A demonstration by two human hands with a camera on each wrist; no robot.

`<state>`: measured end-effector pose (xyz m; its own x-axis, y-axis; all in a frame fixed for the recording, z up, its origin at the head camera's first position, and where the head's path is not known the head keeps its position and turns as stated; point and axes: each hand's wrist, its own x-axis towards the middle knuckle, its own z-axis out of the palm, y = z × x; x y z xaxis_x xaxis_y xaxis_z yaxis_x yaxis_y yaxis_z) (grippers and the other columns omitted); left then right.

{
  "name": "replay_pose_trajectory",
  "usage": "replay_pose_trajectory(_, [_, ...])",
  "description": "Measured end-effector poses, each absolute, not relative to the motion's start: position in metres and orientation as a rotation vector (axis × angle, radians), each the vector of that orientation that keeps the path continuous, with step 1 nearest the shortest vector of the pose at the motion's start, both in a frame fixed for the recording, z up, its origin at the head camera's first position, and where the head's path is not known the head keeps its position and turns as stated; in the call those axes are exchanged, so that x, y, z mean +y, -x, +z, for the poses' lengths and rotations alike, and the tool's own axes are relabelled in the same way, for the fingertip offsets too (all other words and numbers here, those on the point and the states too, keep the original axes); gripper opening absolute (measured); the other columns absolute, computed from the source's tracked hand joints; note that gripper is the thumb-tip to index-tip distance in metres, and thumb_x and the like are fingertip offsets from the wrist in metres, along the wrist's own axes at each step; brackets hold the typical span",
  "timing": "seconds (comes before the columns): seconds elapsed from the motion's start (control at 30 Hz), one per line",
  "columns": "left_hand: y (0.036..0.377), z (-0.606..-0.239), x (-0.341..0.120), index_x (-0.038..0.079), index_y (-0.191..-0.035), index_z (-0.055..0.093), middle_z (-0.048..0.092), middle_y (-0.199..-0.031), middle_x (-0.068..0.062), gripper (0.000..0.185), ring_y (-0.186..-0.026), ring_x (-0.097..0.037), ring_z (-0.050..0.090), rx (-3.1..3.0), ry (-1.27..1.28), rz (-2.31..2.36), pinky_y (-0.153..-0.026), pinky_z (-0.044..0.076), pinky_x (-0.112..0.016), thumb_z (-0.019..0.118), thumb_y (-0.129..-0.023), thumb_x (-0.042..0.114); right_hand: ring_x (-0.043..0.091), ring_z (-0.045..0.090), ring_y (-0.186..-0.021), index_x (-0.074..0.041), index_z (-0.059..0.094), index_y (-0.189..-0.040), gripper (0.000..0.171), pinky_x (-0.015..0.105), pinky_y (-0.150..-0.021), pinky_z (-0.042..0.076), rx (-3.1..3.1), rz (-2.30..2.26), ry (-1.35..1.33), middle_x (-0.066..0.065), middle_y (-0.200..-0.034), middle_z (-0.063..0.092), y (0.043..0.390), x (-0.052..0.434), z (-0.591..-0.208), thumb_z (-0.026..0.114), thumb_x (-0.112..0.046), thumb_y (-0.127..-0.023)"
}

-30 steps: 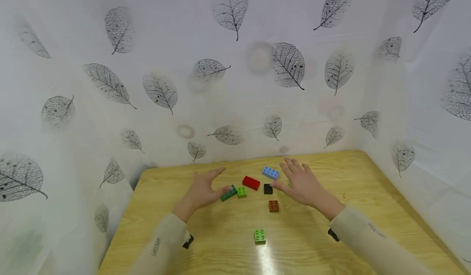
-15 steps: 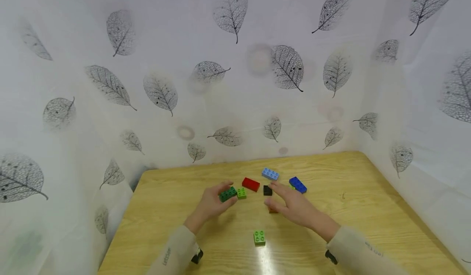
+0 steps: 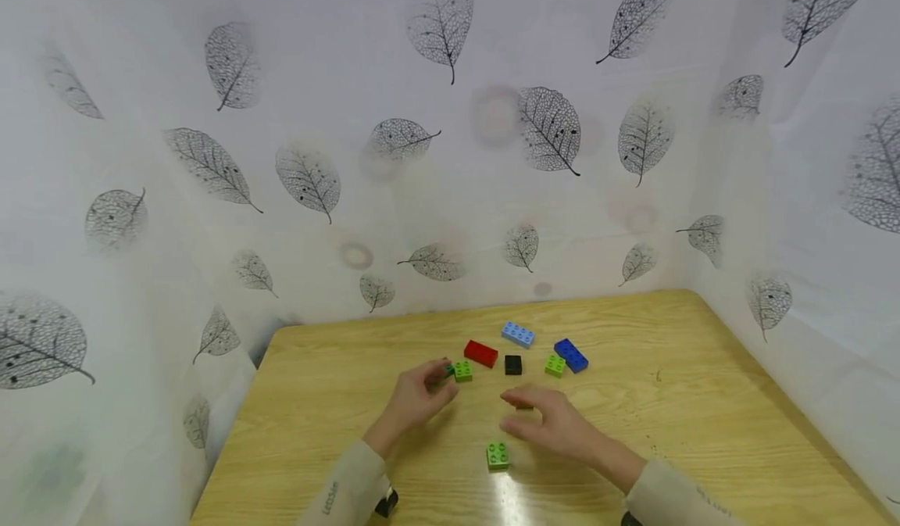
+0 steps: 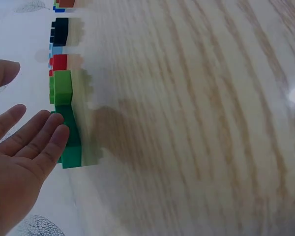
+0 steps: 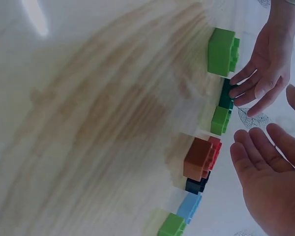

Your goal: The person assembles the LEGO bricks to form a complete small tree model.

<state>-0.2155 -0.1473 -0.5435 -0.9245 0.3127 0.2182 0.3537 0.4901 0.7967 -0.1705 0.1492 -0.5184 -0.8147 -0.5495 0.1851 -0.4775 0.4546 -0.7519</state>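
Now your right hand (image 3: 551,420), loosely spread and holding nothing, has come back near the brown block (image 5: 196,157). Your left hand (image 3: 415,395) is loose too, by the dark green block (image 4: 72,153) (can't tell if touching), so both sit unheld on the table (image 3: 302,416).

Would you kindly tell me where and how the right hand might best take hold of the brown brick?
Probably by two opposite side walls of the brown brick, the right hand coming from above: it sits upright on the table, studs up, and its flat walls suit a pinch.
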Motion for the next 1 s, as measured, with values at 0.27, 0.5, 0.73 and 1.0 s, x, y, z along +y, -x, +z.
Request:
replay_pose_trajectory(0.27, [0.215, -0.548, -0.143, -0.009, -0.133, 0.065, 0.074, -0.121, -0.025, 0.045, -0.110, -0.037, 0.072, -2.645, 0.589, -1.410, -0.096, 0.058, -0.050, 0.075, -0.095, 0.013, 0.027, 0.069, -0.115, -0.007, 0.069, -0.130, 0.044, 0.043, -0.097, 0.058, 2.548, -1.257, 0.997, 0.008, -0.128, 0.073, 0.165, 0.150, -0.531, 0.076, -0.036, -0.098])
replay_pose_trajectory(0.5, [0.215, -0.550, -0.138, -0.008, -0.131, 0.066, 0.071, -0.129, -0.023, 0.042, -0.122, -0.038, 0.067, -2.686, 0.513, -1.308, -0.106, 0.052, -0.055, 0.073, -0.094, 0.009, 0.020, 0.064, -0.124, -0.014, 0.071, -0.129, 0.049, 0.046, -0.105, 0.053, 2.541, -1.130, 0.935, -0.001, -0.132, 0.070, 0.163, 0.149, -0.538, 0.078, -0.047, -0.093])
replay_pose_trajectory(0.73, [0.216, -0.556, -0.134, -0.005, -0.138, 0.063, 0.068, -0.134, -0.021, 0.046, -0.125, -0.035, 0.065, -2.755, 0.439, -1.287, -0.108, 0.051, -0.054, 0.071, -0.096, 0.014, 0.023, 0.062, -0.127, -0.016, 0.071, -0.130, 0.049, 0.049, -0.109, 0.050, 2.499, -1.081, 0.918, 0.003, -0.137, 0.067, 0.162, 0.151, -0.541, 0.079, -0.047, -0.092])
replay_pose_trajectory(1.0, [0.221, -0.557, -0.128, -0.007, -0.140, 0.061, 0.066, -0.136, -0.025, 0.051, -0.129, -0.041, 0.062, -2.788, 0.449, -1.260, -0.111, 0.048, -0.057, 0.073, -0.094, 0.012, 0.022, 0.061, -0.126, -0.020, 0.074, -0.125, 0.042, 0.045, -0.108, 0.051, 2.535, -1.017, 0.982, 0.001, -0.136, 0.066, 0.162, 0.152, -0.547, 0.081, -0.044, -0.091])
